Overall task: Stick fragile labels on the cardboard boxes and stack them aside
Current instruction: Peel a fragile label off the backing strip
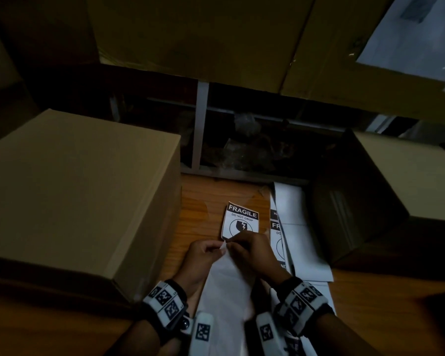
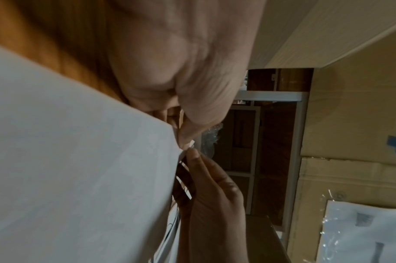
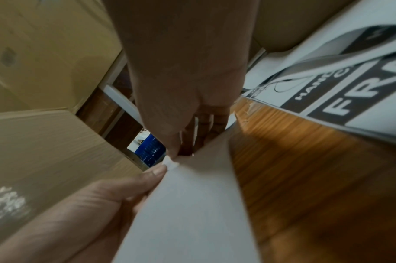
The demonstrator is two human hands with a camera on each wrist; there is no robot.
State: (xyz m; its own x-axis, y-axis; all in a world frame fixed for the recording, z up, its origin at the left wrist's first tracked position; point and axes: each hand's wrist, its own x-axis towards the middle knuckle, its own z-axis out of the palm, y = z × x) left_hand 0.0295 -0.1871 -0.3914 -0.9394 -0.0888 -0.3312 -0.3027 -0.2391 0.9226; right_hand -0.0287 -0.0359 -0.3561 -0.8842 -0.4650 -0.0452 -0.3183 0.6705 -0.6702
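Your left hand (image 1: pixel 206 253) and right hand (image 1: pixel 252 249) both pinch the fragile label (image 1: pixel 240 220) corner above the worktop (image 1: pixel 198 191).

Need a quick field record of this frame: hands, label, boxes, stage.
left hand: pinches the backing sheet corner
right hand: pinches the label bottom edge
label: reads FRAGILE, partly peeled, over the table
left box: closed, no label visible
right box: closed, no label visible
spare labels: right of the hands
stage: peeling, nothing stuck yet
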